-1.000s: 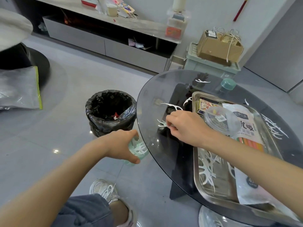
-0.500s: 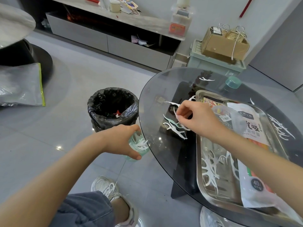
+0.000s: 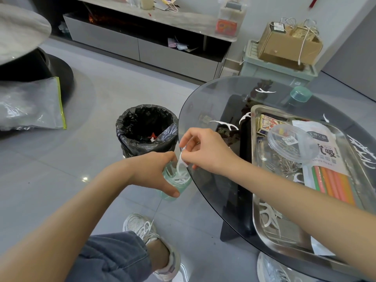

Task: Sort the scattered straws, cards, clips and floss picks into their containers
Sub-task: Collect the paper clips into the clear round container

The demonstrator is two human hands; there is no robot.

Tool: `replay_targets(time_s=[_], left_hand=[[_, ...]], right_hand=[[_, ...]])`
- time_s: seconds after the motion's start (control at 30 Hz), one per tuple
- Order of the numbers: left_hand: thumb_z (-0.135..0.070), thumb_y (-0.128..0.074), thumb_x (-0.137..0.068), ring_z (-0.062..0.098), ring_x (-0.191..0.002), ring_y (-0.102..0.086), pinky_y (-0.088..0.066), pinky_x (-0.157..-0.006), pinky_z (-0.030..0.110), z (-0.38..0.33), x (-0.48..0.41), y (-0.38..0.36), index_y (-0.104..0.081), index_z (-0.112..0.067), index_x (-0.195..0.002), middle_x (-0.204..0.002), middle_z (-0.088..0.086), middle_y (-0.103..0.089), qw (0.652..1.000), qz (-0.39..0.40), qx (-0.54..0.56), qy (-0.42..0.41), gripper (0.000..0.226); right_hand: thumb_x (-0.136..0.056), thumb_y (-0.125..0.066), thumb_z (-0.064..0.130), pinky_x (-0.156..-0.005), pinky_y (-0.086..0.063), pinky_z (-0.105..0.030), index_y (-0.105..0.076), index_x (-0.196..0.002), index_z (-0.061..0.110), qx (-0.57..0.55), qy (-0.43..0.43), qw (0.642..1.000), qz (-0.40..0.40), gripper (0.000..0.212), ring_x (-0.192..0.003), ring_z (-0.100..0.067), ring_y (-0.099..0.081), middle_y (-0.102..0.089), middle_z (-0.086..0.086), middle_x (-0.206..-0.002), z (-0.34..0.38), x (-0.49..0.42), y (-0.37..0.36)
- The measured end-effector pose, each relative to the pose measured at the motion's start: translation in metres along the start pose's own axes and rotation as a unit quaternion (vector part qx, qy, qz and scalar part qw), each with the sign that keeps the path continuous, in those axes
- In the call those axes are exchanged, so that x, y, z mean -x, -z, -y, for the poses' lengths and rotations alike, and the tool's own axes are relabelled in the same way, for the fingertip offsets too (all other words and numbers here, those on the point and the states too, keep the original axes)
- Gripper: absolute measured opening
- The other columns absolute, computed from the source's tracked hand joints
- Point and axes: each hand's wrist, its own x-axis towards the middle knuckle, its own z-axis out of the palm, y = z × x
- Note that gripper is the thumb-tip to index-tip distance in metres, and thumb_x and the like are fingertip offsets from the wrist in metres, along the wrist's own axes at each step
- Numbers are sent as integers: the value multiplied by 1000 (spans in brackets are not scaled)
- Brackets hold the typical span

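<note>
Fingers [image 3: 187, 137] of the right hand [image 3: 205, 151] pinch a white floss pick [image 3: 180, 162] over the mouth of a pale green jar [image 3: 179, 186], where more picks already stand. The left hand [image 3: 150, 174] grips that jar just off the edge of the glass surface [image 3: 213, 94], thumb curled round its side. Loose picks [image 3: 223, 123] lie on the glass near a steel tray [image 3: 253, 159] — in it sit a card box [image 3: 266, 124], a clear tub of clips [image 3: 291, 143], a straw pack [image 3: 333, 180] and further picks. A black-lined bin [image 3: 146, 129] stands on the floor beside.
</note>
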Motion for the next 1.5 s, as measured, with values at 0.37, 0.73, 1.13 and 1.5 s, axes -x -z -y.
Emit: replay_targets(time_s=[0.37, 0.73, 1.13, 1.5], left_hand=[[-61, -78, -62, 2, -67, -45, -30, -53, 18, 8, 6, 6, -42, -28, -95, -82, -15, -49, 997, -53, -45, 28, 59], [-55, -81, -60, 3, -87, -55, -48, -77, 25, 2, 2, 1, -48, -26, -109, -98, -14, -57, 999, -32, -11, 0, 65], [-47, -82, -63, 10, -86, -56, -49, -75, 28, -5, -8, -6, -38, -24, -104, -96, -10, -55, 999, 4, -32, 11, 65], [-43, -81, -67, 16, -85, -52, -43, -72, 26, -8, -7, -15, -30, -22, -102, -88, -11, -46, 998, 28, -48, 19, 65]], right_hand=[[-75, -75, 9, -67, -53, -15, -73, -75, 17, 27, 26, 996, 78, 8, -61, 2, -64, -72, 4, -68, 5, 4, -10], [-82, -69, 22, -57, -38, -6, -77, -82, 22, 118, 98, 982, 112, 8, -59, 6, -56, -60, 23, -54, 9, 10, -3], [-81, -65, 51, -87, -44, -33, -55, -121, 18, 409, -15, 909, 83, 53, -105, -19, -52, -53, -1, -111, -30, 21, 58], [-89, -46, 9, -73, -48, -37, -51, -103, 11, 498, 100, 861, 40, 15, -93, -27, -56, -57, -6, -101, -25, 20, 40]])
